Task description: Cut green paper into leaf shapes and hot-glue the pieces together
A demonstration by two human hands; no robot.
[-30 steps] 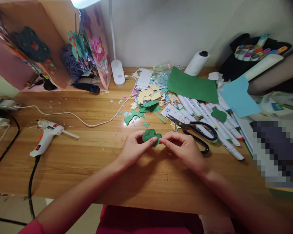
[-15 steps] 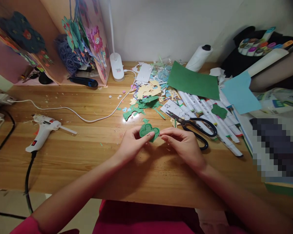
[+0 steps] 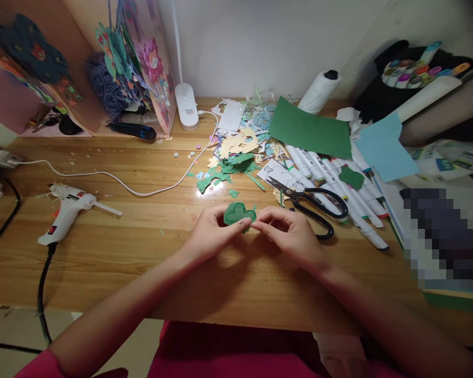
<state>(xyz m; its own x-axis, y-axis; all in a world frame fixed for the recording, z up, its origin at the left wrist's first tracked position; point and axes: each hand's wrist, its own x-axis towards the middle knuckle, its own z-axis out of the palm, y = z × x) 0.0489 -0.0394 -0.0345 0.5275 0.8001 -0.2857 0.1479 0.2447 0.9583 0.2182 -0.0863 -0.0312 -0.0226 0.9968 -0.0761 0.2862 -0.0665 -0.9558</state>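
Between both hands, above the wooden table, is a small green paper cutout with a wavy, cloud-like outline and darker green lines. My left hand grips it, thumb on top and the other fingers behind, partly hidden. My right hand is closed in a pinch at the cutout's right edge, thumb and forefinger together there. Just right of that hand lie black-handled scissors, blades apart and pointing away to the left. A tiny green paper scrap rests beyond the cutout.
Paper scraps are heaped at the back, beside a green sheet and several white markers. On the left sit a glue gun and a white cable. A utility knife lies by a decorated box.
My right fingertips have shifted slightly left and down against the cutout's edge. The cutout looks tilted a little flatter. The whole view has drifted slightly.
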